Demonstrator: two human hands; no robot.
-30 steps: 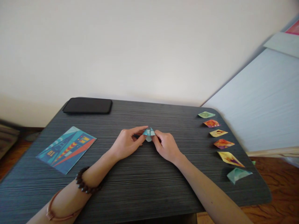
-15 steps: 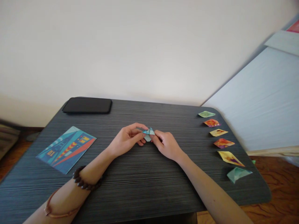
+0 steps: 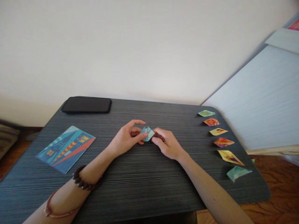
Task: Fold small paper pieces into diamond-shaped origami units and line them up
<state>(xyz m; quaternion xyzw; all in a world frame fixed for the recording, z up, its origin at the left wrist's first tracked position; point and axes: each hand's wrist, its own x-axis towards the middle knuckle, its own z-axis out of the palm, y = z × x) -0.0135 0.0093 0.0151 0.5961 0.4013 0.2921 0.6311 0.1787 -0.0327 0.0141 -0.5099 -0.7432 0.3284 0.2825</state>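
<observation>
A small folded paper (image 3: 149,133), light blue and white with a pointed corner to the right, is held above the middle of the table. My left hand (image 3: 128,137) pinches its left side, thumb on the front face and the index finger raised above it. My right hand (image 3: 167,143) is closed at its right corner, thumb and index finger at the paper's edge; its other fingers are curled and partly hidden. Dark beads and a thin brown band circle my left wrist and forearm.
On the dark table (image 3: 140,186), a blue printed paper sheet (image 3: 66,149) lies at left and a black phone (image 3: 87,105) at back left. Several folded paper pieces, among them a teal one (image 3: 237,173) and a yellow one (image 3: 230,157), line the right edge. A wall rises behind.
The folded paper has turned between my hands, so a flatter, diamond-like face now shows. My left index finger has lifted off it, and my right fingers have shifted slightly at its edge.
</observation>
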